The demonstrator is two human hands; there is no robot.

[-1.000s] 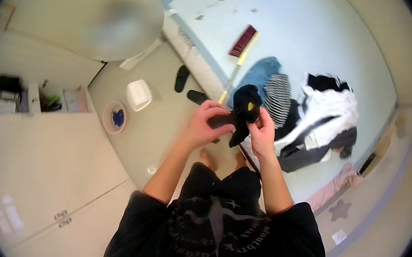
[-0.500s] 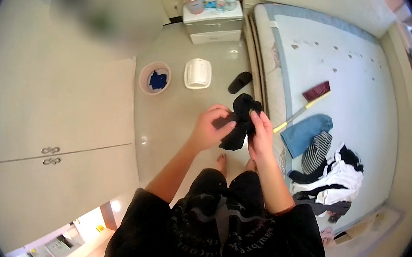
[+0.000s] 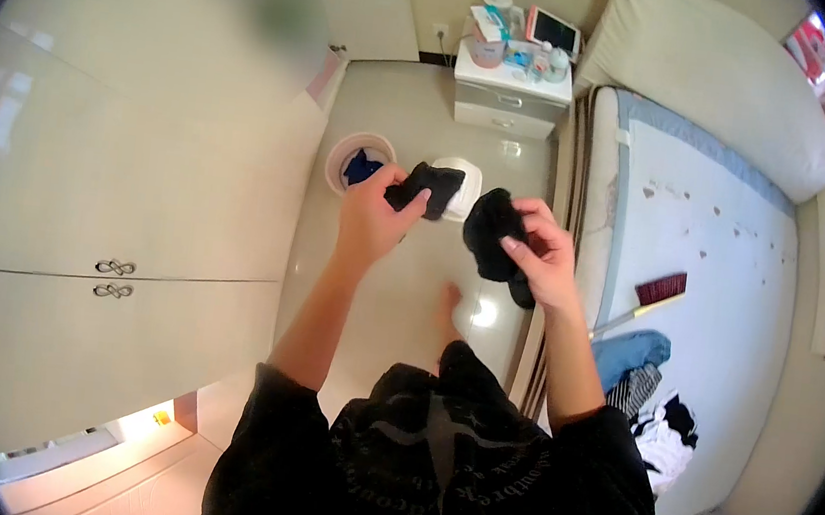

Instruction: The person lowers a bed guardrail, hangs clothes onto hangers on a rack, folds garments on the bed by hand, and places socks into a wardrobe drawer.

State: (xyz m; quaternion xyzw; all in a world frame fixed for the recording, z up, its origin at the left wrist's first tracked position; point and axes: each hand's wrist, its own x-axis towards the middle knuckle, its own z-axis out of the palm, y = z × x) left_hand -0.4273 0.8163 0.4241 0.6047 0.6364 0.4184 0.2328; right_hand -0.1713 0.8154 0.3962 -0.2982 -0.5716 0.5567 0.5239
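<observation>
- The left hand pinched the left cloth, black and limp, between thumb and fingers, above the floor.
- The right hand pinched the right cloth, also black, by its right side, thumb on top; a gap parted the cloths.
- Holding them well, I judged, called for a light pinch close to one edge, loose fabric hanging free, and space enough that neither cloth caught the other; a full fist would likely have crumpled them.
- Both forearms reached forward from short black sleeves, hands nearly level, thumbs turned inward.
- On the mattress, white-and-black clothes lay toward the near end; a striped cloth, then a blue garment, lay nearer its left edge.
- Beyond, a brush pointed its handle at that edge.
- A slipper lay on the floor beside the mattress.
- A white bin stood farther out, left of it a tub holding blue fabric.
- The nightstand stood farthest, by the mattress's far left corner.
</observation>
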